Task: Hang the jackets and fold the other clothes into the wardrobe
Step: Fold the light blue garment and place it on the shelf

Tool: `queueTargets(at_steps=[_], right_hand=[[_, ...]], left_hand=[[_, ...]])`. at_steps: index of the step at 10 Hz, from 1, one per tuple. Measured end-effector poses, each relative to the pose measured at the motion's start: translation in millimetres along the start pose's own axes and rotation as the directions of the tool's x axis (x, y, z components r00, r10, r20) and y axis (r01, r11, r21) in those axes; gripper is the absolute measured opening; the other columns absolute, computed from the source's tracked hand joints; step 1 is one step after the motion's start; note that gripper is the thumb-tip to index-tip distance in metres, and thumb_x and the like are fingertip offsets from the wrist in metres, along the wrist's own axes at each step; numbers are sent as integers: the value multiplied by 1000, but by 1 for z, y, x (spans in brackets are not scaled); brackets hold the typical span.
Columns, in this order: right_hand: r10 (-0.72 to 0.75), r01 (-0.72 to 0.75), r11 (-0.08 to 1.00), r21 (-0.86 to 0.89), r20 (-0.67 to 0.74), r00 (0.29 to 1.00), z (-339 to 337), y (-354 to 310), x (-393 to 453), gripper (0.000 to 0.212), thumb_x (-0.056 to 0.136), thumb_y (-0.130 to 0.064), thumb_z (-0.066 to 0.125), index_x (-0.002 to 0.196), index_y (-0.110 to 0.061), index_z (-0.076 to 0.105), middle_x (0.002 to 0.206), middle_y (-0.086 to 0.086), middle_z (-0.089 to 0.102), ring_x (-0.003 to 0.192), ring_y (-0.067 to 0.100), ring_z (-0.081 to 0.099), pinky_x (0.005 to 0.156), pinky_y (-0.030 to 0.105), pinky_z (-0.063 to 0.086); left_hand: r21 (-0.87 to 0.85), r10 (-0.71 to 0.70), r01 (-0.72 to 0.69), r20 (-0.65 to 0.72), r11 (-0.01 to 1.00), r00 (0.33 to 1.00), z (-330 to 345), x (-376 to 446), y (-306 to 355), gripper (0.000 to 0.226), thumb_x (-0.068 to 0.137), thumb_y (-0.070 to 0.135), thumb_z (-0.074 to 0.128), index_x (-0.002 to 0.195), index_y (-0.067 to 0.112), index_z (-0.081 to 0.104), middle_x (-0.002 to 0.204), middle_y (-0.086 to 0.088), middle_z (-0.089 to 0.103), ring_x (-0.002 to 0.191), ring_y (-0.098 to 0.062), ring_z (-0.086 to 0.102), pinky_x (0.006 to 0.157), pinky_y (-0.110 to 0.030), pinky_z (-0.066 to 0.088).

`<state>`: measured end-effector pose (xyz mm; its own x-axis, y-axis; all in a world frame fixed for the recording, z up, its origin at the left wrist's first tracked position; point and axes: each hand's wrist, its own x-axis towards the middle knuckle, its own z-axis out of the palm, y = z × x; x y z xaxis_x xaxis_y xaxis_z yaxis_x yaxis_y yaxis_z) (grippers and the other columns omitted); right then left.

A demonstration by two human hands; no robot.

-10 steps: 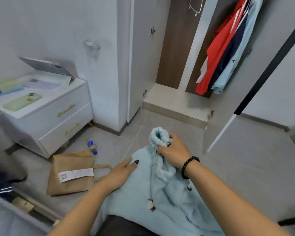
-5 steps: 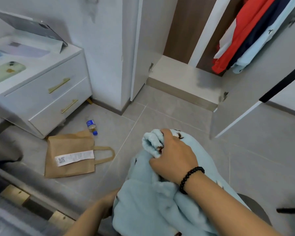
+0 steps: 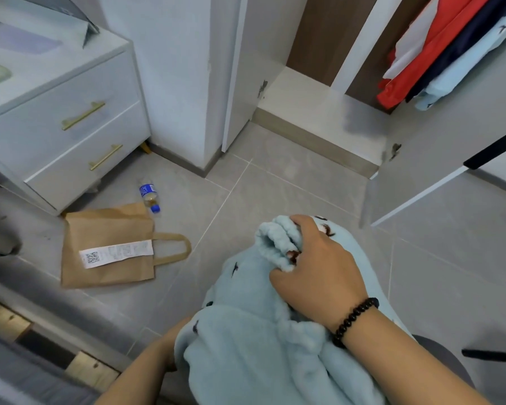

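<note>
Gripping: my right hand [image 3: 313, 276] is clamped on a bunched fold of the light-blue fleece garment [image 3: 246, 346], fingers curled round the ridge of fabric, knuckles toward the wardrobe.
Left hand: my left hand [image 3: 173, 340] is mostly tucked under the near-left edge of the fleece; only wrist and a bit of palm show, so I cannot tell whether it is open or holding cloth.
Garment position: directly under and in front of both hands, draped over my lap, bulk falling toward me from my right hand.
Long axis: runs from my body forward, the bunched end under my right hand being the far end.
Key relation: open wardrobe [image 3: 319, 106] lies ahead of my right hand, slightly to its right; its bare floor shelf is straight beyond my knuckles, with floor tiles between.
Hung clothes: red, navy and pale-blue garments [image 3: 438, 59] hang up and right of my right hand, well apart.
Nearer hand: right hand is nearer the wardrobe, so I judge it leads the carry; left supports from below.
Left of my hands: brown paper bag [image 3: 108, 247] and small bottle [image 3: 149, 195] on the floor, beside the drawer unit [image 3: 70, 118]; off my path.
Step judged: gathering the fleece before folding it or placing it in.
</note>
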<state>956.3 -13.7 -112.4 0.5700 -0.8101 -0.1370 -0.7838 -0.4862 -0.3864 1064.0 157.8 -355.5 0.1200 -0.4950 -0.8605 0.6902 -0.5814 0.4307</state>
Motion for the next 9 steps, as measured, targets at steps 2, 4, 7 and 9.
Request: queueTargets(at_steps=[2,4,7,9], right_hand=[[18,-14,992,124,-29,999,-4,13,-11,42,70,-21,58,106,-36,42,88,-15,54,69,3,55,56,19,46],[147,-131,884,448,0,989,-31,42,-28,39,73,-16,64,108,-31,52,92,-15,61,83,3,58,64,18,43],[354,-22,624,781,-257,899,-140,98,-77,16,77,-8,69,89,-18,66,77,3,72,60,4,64,48,17,48],[296,227,483,846,-401,867,-200,92,-124,28,75,-6,68,96,-25,68,81,-5,73,72,8,69,55,18,51]], left_hand=[[176,42,-16,-144,984,989,-5,-16,54,39,95,22,59,127,-1,56,102,-12,66,84,-24,66,64,-33,58],[182,320,-282,-239,942,917,15,-72,141,49,79,40,77,114,11,59,108,-17,69,99,-38,65,94,-52,51],[63,793,-802,125,594,597,172,-231,224,26,84,30,72,108,21,68,95,-5,76,87,-24,73,75,-39,59],[38,887,-917,237,398,395,268,-307,198,29,82,30,74,111,30,67,99,1,74,91,-21,72,78,-43,59]])
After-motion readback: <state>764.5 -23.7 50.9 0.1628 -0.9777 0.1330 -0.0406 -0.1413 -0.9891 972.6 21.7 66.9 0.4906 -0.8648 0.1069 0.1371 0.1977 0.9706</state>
